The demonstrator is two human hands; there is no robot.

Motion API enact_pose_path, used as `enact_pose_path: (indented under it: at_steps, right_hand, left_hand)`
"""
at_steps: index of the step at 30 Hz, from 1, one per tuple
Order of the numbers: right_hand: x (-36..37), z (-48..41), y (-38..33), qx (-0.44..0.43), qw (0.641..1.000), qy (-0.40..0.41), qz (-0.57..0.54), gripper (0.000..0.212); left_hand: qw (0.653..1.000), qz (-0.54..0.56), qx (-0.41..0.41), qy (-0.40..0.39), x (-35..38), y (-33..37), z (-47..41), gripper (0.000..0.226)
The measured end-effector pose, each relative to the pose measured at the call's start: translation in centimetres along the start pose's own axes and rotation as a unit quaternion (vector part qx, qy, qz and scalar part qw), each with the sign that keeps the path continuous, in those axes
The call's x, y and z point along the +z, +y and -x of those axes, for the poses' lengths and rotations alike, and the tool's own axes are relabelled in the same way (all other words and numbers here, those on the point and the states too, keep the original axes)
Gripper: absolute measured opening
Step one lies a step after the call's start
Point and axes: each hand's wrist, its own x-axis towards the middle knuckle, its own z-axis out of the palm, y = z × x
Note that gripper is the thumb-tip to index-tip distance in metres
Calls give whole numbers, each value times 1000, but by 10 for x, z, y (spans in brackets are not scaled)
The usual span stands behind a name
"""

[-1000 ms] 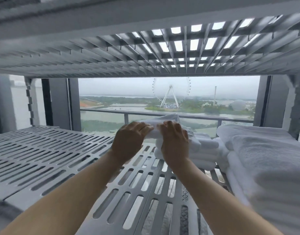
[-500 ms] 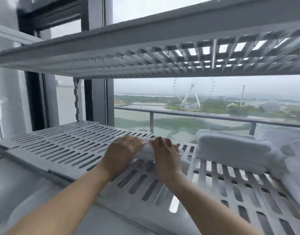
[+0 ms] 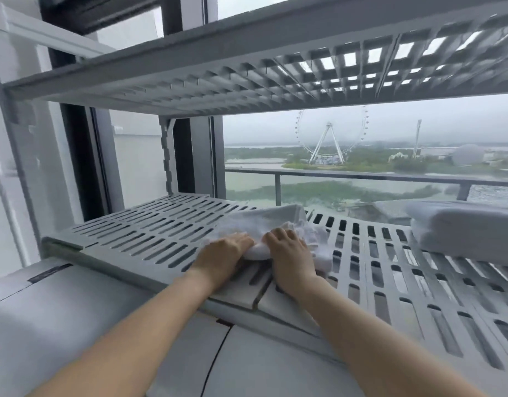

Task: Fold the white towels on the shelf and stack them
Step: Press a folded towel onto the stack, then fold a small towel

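While curled over cloth near the front edge of the shelf [image 3: 161,233], left grip [image 3: 224,253] and right grip [image 3: 290,259] both clutching the bunched white towel [image 3: 264,222]. Likely soft, light, limp; best pinched at corners. Farther back, toward the right edge, folded towels [image 3: 462,230].

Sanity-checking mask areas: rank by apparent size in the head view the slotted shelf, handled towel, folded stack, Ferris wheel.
1. Grey slotted plastic shelf
2. Crumpled white towel and folded white towel stack: alike; stack is cropped.
3. White Ferris wheel, small only through distance.
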Motion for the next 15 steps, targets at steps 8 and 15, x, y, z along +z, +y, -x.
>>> enact_pose_path:
  at_steps: [8,15]
  right_hand:
    - [28,-53,10,10,992,-121,34,51]
    - [61,-106,7,13,991,-132,33,43]
  left_hand:
    - [994,-29,-5,-104,40,-50,-48,40]
    - [993,28,5,-110,57,-108,-76,26]
